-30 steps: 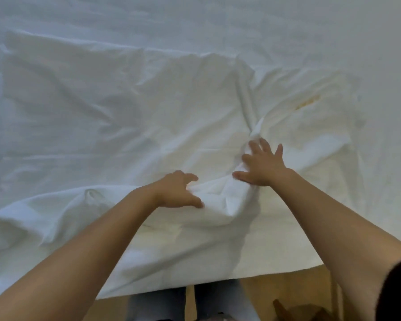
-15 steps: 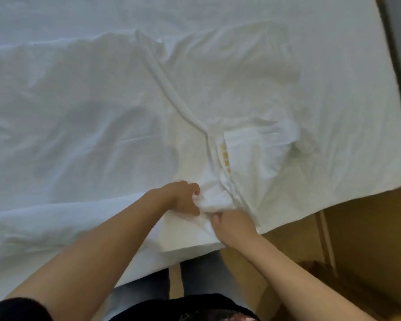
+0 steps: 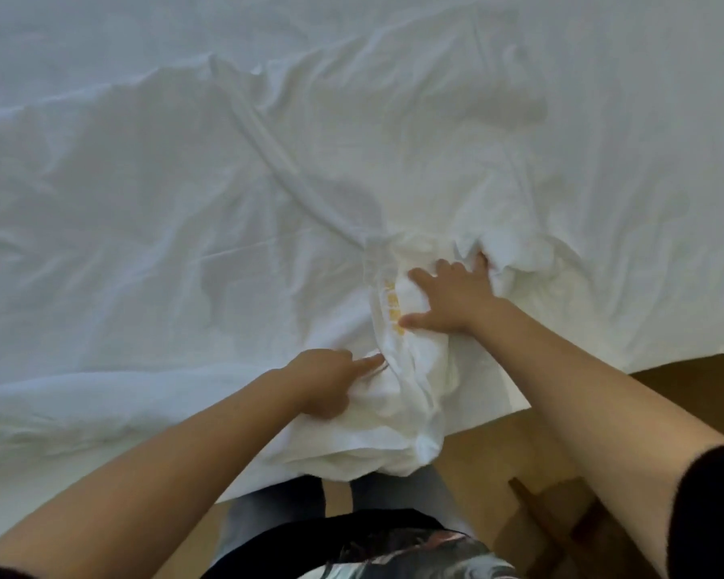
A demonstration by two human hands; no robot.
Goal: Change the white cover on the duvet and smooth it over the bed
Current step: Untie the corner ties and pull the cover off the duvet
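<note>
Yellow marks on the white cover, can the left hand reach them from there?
Probably yes. The left hand lies close to the yellow marks, with only crumpled white cover between; the thumb of the right hand touches just their near end.

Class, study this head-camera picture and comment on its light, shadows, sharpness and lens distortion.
Head view: soft, diffuse light with no glare; the cover looks bluish far off and warmer at its near edge. Head view: only faint grey shadows lie in its creases. Head view: focus is soft overall, so the yellow print by the right hand is unreadable. Head view: the wide lens swells the forearms.
</note>
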